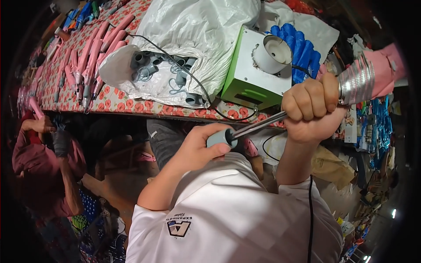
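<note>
My left hand is closed round a grey cylindrical handle. The tip of a metal shaft is at the open end of that handle; how deep it sits cannot be seen. My right hand grips the other end of the shaft, just below the silver ribs and folded pink fabric of a compact umbrella. Beyond my hands, an open white sack on the table holds several more grey handles with cord loops.
A green and white box with a round metal cup stands at the table's edge, a black cable running by it. Blue bundles lie behind. Several pink umbrellas lie on the flowered cloth. Another person works at the left.
</note>
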Motion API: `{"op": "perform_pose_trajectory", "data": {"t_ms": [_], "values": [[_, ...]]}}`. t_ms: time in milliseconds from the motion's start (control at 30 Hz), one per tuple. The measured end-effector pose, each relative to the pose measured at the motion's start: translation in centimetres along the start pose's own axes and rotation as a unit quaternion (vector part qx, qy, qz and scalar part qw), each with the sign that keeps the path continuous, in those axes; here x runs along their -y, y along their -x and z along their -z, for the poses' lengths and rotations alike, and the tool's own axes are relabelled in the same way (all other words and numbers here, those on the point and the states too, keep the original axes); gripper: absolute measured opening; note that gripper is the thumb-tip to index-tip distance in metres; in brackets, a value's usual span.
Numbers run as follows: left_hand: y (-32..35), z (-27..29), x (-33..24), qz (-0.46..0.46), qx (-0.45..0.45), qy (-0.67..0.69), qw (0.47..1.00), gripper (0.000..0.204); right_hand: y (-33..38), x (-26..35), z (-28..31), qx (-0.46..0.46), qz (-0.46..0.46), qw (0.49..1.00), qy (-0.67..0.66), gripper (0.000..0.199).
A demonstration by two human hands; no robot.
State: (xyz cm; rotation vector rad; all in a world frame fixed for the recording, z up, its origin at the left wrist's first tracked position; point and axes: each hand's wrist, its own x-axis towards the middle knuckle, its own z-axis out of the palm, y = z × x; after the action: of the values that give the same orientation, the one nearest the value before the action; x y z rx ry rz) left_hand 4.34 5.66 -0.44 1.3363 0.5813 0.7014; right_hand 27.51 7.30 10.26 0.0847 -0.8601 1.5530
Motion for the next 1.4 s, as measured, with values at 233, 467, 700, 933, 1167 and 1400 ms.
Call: {"op": "perform_pose_trajectory", "data": {"t_ms": [233,467,700,933,1167,1400], "values": [[-1.3,-2.9,3.2,-0.295,-0.323,-0.245,0.865,0.046,0.3,-3.9,-1.8,-0.269,0.135,0.949,0.094,0.042],[-2.9,-3.1,1.2,-0.215,-0.246,-0.102,0.940,0.036,-0.6,-0.6,-3.2,-0.136,0.093,0.981,0.106,0.044],[-6.0,0.9,-1.9,0.146,0.252,-0.176,0.940,0.036,-0.7,-1.3,-2.5,0.058,-0.075,0.983,0.156,0.049],[-3.6,-4.4,3.4,0.033,-0.212,-0.264,0.940,0.040,1.1,-4.7,-1.5,-0.205,0.072,0.957,0.191,0.055],[-4.2,-4.5,3.9,-0.144,-0.292,-0.303,0.896,0.061,-3.1,2.0,-2.3,-0.146,0.154,0.931,0.296,0.062],[-2.4,-3.0,6.1,-0.094,-0.212,-0.216,0.948,0.070,-10.8,9.7,3.8,-0.102,0.131,0.913,0.374,0.053]]}}
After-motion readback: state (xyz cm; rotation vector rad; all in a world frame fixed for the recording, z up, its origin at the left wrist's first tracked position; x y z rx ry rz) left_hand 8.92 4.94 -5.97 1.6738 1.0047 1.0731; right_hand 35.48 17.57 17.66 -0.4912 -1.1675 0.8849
